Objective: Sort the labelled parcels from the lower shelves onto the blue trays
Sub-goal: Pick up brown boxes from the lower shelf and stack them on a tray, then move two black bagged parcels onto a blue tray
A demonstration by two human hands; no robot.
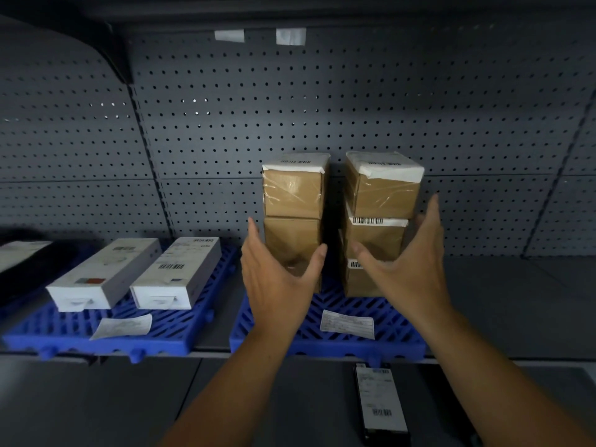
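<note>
Bare forearms rise from the bottom edge of the frame. Just right of them, at lower right, a dark flat parcel [380, 404] with a white barcode label lies on the lower shelf [96, 401].

Higher up, in the centre, both hands are raised at two stacks of brown boxes. The left hand [274, 282] is spread — fingers straight and pointing up, thumb held wide — in front of the lower part of the left stack [293, 195]. Whether it touches the cardboard cannot be told. The right hand [406, 262] is spread too, with its thumb across the front of the right stack [382, 191] and its fingers up along that stack's right side, gripping nothing.

The left stack shows two boxes, and anything below them is hidden behind the hand. The right stack shows three, each with a white barcode label. Both stacks stand upright with a dark gap between them, at the back of the right blue tray [400, 346] and close to the pegboard wall [225, 117]. A paper slip [348, 324] lies near that tray's front.

At the left of the frame, the left blue tray [106, 346] carries a long white carton [106, 272] and a second white carton [177, 272] side by side, with another slip [122, 325] in front of them. Both trays sit on the upper grey shelf [516, 301].
</note>
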